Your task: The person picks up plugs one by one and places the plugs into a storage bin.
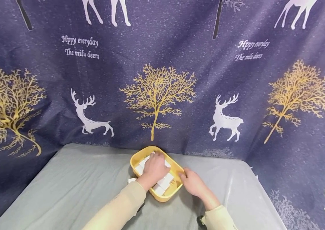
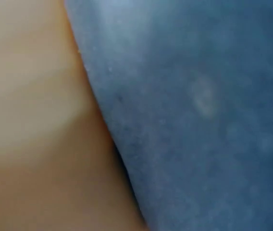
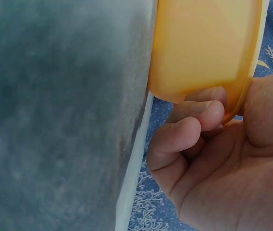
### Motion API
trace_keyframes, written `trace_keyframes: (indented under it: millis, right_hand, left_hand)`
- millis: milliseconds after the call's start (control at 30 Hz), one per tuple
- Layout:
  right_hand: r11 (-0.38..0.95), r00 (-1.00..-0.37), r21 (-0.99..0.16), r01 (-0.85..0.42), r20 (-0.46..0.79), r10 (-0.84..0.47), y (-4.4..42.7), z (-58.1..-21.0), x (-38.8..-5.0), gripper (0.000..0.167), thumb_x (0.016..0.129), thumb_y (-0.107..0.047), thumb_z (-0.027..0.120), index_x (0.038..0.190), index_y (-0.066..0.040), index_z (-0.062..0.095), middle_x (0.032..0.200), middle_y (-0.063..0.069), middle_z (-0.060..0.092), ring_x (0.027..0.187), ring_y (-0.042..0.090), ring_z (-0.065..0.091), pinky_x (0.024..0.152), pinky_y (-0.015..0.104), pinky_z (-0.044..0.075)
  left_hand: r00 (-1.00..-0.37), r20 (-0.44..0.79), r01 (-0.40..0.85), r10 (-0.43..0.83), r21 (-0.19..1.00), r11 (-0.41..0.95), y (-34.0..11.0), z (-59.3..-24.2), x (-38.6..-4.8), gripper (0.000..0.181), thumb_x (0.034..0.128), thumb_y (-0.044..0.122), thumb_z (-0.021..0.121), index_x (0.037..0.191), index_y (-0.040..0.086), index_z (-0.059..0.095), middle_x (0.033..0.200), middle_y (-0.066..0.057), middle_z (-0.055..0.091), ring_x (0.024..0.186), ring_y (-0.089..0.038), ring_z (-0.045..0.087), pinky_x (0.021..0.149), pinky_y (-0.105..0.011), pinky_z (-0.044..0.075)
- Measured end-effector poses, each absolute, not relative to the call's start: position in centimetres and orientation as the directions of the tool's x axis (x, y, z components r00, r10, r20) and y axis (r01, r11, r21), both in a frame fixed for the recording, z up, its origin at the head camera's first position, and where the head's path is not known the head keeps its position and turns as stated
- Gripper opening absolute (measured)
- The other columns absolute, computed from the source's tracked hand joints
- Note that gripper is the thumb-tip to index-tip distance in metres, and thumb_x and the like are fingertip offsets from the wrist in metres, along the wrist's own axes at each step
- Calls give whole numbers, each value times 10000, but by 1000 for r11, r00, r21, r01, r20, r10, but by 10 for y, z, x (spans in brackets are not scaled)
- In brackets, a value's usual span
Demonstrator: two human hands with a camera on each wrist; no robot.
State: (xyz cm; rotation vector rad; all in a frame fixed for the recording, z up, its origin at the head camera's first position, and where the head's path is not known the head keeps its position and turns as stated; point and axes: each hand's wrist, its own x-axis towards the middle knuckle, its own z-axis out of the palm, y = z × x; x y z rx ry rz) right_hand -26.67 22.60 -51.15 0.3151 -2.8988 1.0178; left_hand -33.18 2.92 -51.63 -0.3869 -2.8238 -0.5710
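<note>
A yellow plastic basket (image 1: 179, 166) with rounded corners sits at a slant on the grey-covered table, holding several white box-like pieces (image 1: 163, 182). My left hand (image 1: 155, 166) reaches down into it with bent fingers, gripping a white box (image 1: 166, 163) among the others; its fingertips are partly hidden. On the near right side, my right hand (image 1: 194, 182) holds the basket's rim. In the right wrist view, the fingers (image 3: 184, 132) curl against the basket's outer wall (image 3: 199, 48), with the thumb over the rim. The left wrist view is blurred and shows no fingers.
Another white piece (image 1: 132, 180) lies outside the basket, by its left side and the left forearm. The grey table cover (image 1: 93, 179) spreads to both sides. A dark blue cloth (image 1: 179, 41) with deer and golden trees hangs close behind the basket.
</note>
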Motion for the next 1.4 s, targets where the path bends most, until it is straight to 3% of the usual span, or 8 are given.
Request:
trace_keyframes:
  millis: [333,700,1400]
  right_hand:
    - [765,-981,-613,-196,116,-159,230,-508,-264,131,1129,-187,596,1065,-85,648,807,14,580,791,214,586,772,479,532]
    - [770,-979,-605,-204,121,-164,228,-509,-264,132,1128,-193,604,1058,-92,651,814,3,587,789,208,585,768,477,532]
    - [765,-979,-611,-204,123,-163,226,-513,-268,132,1121,-179,580,1039,-98,644,798,2,575,768,204,572,748,462,519]
  left_hand:
    - [-931,300,305,207,331,893,31,-517,-332,644,862,445,926,1256,-18,715,1214,-179,714,1122,-374,647,877,-489,596]
    - [-925,322,301,203,292,908,29,-519,-331,598,860,457,927,1207,11,731,1149,-168,720,1081,-357,662,811,-485,600]
    - [-946,272,263,179,316,912,25,-516,-329,539,895,452,900,1193,26,755,1142,-171,705,1126,-355,662,865,-495,600]
